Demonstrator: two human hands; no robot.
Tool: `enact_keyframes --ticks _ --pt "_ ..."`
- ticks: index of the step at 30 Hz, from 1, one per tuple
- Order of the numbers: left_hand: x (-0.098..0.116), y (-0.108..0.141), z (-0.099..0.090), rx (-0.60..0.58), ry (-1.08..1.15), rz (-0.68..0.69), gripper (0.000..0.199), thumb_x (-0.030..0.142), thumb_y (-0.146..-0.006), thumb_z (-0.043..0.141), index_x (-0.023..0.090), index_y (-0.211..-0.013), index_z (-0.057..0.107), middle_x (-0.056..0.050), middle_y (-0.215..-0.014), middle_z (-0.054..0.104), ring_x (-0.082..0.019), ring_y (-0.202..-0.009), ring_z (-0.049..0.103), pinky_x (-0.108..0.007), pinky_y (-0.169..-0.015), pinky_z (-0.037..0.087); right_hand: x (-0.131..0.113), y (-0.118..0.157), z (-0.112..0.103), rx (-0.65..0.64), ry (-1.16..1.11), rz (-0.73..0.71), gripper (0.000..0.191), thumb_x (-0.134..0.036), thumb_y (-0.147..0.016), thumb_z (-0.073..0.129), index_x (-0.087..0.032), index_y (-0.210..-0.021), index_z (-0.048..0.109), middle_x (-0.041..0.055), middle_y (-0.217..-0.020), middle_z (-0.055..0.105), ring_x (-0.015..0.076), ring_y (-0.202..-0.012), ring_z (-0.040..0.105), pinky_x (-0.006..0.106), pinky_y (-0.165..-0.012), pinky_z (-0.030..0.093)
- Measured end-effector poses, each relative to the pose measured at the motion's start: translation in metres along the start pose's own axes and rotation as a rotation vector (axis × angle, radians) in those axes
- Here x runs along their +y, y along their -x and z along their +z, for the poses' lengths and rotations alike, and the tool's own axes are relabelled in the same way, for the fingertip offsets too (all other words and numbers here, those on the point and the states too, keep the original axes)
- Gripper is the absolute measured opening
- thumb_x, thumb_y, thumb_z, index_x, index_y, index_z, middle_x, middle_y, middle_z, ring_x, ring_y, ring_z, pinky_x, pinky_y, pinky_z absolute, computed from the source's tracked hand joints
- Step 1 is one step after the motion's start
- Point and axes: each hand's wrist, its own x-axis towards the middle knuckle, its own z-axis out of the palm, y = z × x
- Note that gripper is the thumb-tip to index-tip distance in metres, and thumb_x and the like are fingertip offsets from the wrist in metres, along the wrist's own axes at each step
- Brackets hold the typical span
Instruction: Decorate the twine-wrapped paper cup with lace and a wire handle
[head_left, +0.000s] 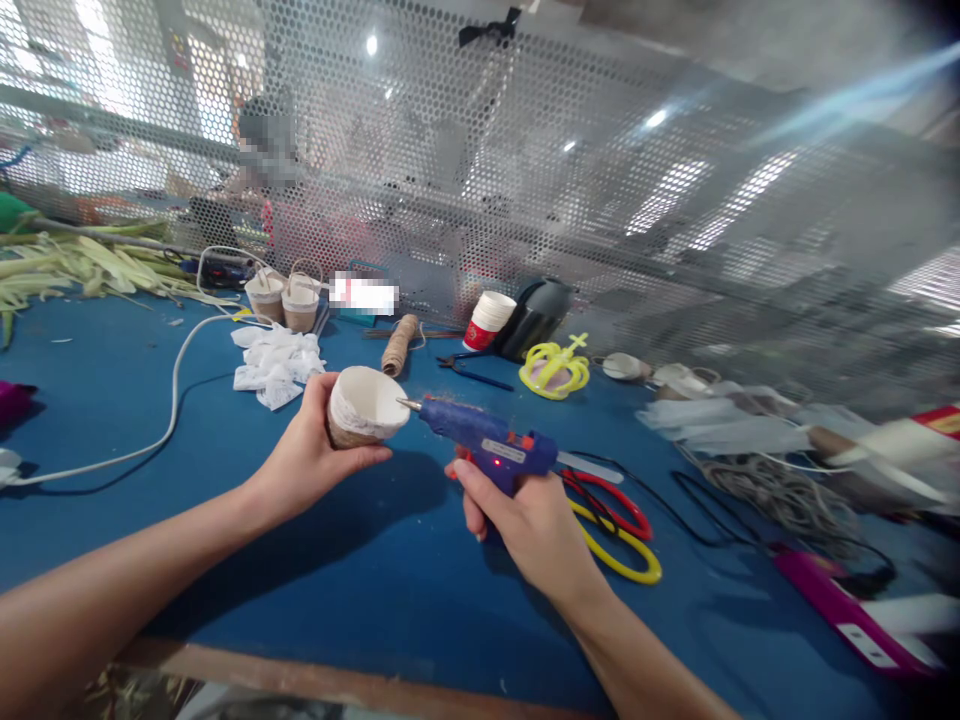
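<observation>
My left hand (319,450) grips a small paper cup (367,405), white inside, with a lace band and a brown wrap outside. The cup is tilted, its mouth facing up and toward me. In my right hand (525,515) is a blue hot glue gun (480,435) with a lit red light and a glue stick showing at its rear. The metal nozzle is at the cup's right rim; whether it touches, I cannot tell. Beyond the cup lie crumpled white lace pieces (276,360) and a roll of twine (400,345). Scissors (622,540) with red and yellow handles lie under the gun.
Two finished-looking small baskets (300,305), stacked paper cups (489,320), pliers (476,375) and a yellow crown (555,370) stand toward the perforated metal screen (420,150). A white cord (176,390) crosses the left; a purple power strip (847,610) lies right. Another person sits behind the screen.
</observation>
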Motion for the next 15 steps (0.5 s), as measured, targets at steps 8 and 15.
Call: enact_keyframes --ticks 8,15 --pt "0.0040 -0.0030 -0.0054 0.025 -0.117 0.065 0.060 0.028 -0.059 0.070 0.019 -0.105 0.031 -0.004 -0.102 0.049 -0.018 -0.094 0.051 -0.033 -0.083 0.042 0.0091 -0.0048 -0.0098 -0.017 0.020 -0.033 0.043 -0.043 -0.079 0.049 -0.016 -0.046 0.049 0.0000 -0.041 0.051 0.0097 -0.040 0.049 0.023 -0.047 0.043" --pt "0.0011 -0.0025 -0.0070 0.033 -0.182 0.089 0.059 0.030 -0.060 0.069 0.020 -0.105 0.032 -0.006 -0.103 0.048 -0.020 -0.096 0.050 -0.036 -0.083 0.041 0.0060 -0.0053 -0.0097 -0.027 0.109 -0.031 0.040 -0.042 -0.079 0.049 -0.016 -0.048 0.052 0.0001 -0.041 0.052 0.0101 -0.038 0.050 0.023 -0.046 0.044"
